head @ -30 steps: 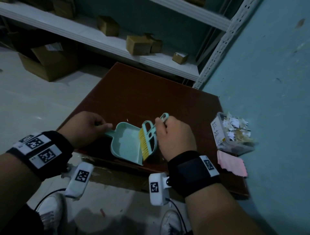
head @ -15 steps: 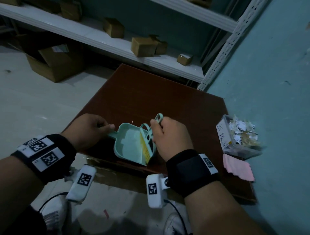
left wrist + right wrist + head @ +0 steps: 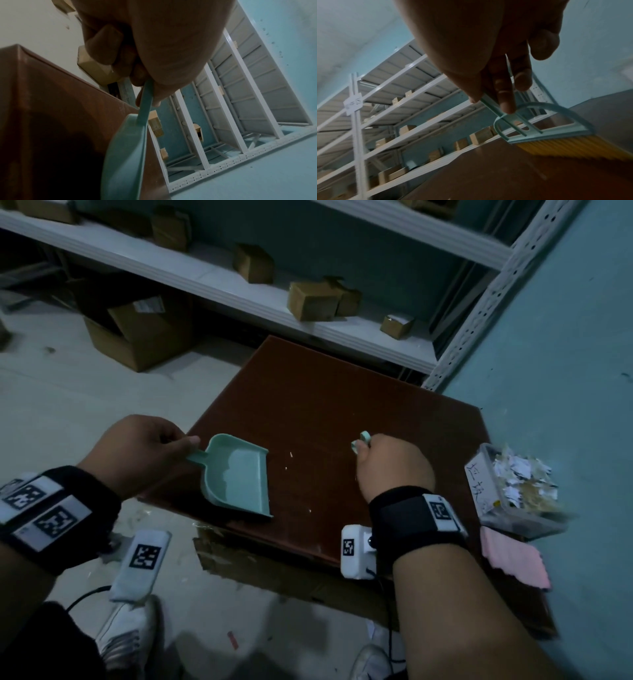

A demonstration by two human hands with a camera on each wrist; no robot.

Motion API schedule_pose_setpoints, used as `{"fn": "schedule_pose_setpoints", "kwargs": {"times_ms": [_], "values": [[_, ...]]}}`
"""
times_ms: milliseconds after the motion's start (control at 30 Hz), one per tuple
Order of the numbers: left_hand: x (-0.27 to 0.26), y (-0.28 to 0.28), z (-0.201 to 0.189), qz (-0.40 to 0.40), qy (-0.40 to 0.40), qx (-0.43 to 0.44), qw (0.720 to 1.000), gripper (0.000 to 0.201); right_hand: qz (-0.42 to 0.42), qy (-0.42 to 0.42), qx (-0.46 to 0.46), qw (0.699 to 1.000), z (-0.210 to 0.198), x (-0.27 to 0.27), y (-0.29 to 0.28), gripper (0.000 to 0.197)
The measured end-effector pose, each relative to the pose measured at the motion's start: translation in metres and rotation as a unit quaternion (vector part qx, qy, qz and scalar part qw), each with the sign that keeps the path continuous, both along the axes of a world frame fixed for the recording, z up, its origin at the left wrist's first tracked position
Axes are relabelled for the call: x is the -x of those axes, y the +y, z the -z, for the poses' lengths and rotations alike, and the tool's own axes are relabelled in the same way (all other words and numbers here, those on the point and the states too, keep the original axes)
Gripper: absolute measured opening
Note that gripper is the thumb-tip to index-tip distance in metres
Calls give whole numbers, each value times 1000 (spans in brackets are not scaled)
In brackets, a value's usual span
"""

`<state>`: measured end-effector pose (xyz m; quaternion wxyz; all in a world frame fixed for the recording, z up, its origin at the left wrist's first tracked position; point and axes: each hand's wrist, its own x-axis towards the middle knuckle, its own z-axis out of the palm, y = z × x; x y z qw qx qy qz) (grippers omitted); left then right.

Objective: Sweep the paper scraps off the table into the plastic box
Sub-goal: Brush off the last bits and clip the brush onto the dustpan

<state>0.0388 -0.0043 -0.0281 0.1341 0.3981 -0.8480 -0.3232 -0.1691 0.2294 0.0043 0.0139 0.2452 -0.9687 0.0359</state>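
A mint-green dustpan (image 3: 238, 475) lies on the dark brown table (image 3: 325, 392) near its front left edge. My left hand (image 3: 147, 446) pinches the dustpan's handle (image 3: 145, 100). My right hand (image 3: 390, 467) grips the handle of a small mint brush (image 3: 544, 127) with yellow bristles; in the head view only the handle's tip (image 3: 361, 441) shows, the rest hidden by the hand. The brush sits to the right of the dustpan, apart from it. A few tiny paper scraps (image 3: 291, 455) lie between them. The clear plastic box (image 3: 513, 494), full of scraps, stands at the table's right edge.
A pink cloth (image 3: 513, 556) lies in front of the box. A teal wall (image 3: 565, 337) runs along the table's right side. White shelving (image 3: 239, 289) with cardboard boxes stands behind the table. Shoes and floor are below the front edge.
My right hand has carried the brush from the dustpan's mouth off to the right. The dustpan has stayed on the table in my left hand.
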Motion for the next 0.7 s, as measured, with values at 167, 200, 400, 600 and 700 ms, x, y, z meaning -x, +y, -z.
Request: {"fn": "schedule_pose_setpoints", "kwargs": {"times_ms": [167, 200, 400, 600, 700], "values": [[6, 1, 13, 27, -16, 16, 999, 34, -116, -39, 72, 990, 1, -47, -39, 42], [8, 1, 14, 31, -20, 21, 999, 34, -134, -47, 101, 985, 3, -53, -45, 43], [11, 0, 13, 24, -14, 7, 1000, 34, -81, -58, 230, 968, -7, -37, -34, 44], [3, 1, 4, 44, 5, -21, 999, 31, 25, 56, 39, 997, -19, -2, 7, 35], [5, 5, 7, 62, -7, -23, 998, 30, 18, -15, 32, 999, -15, -9, 3, 38]]}}
